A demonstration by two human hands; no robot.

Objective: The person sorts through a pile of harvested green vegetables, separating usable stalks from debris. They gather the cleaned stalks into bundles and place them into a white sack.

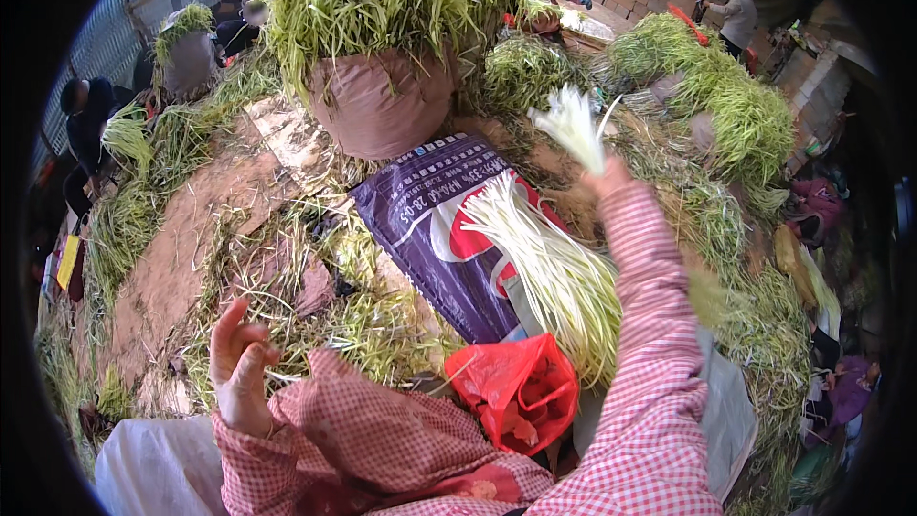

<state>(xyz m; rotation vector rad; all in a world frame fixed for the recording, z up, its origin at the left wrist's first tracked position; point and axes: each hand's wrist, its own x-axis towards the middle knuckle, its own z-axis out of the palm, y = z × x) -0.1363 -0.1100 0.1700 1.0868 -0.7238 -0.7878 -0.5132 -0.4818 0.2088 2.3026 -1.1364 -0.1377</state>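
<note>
My right hand (pixel 607 178) is raised ahead of me, closed around a bundle of leafy stalks. The bundle's white ends (pixel 573 129) fan out above the fist. A blurred green patch beside my forearm may be its leaves. Below, a pile of long pale chive-like stalks (pixel 551 265) lies on a purple printed woven sack (pixel 437 229). My left hand (pixel 243 365) hovers above my lap at the left, fingers partly curled and apart, with nothing visible in it. A crumpled red plastic bag (pixel 519 394) sits at my lap, touching the lower end of the pile.
A large brown-wrapped bundle (pixel 387 104), heaped with green leaves, stands straight ahead. More leafy heaps (pixel 745 107) lie at the right. Loose trimmings (pixel 358 344) litter the ground. Several people work around the edges, one seated person (pixel 89 129) at the left.
</note>
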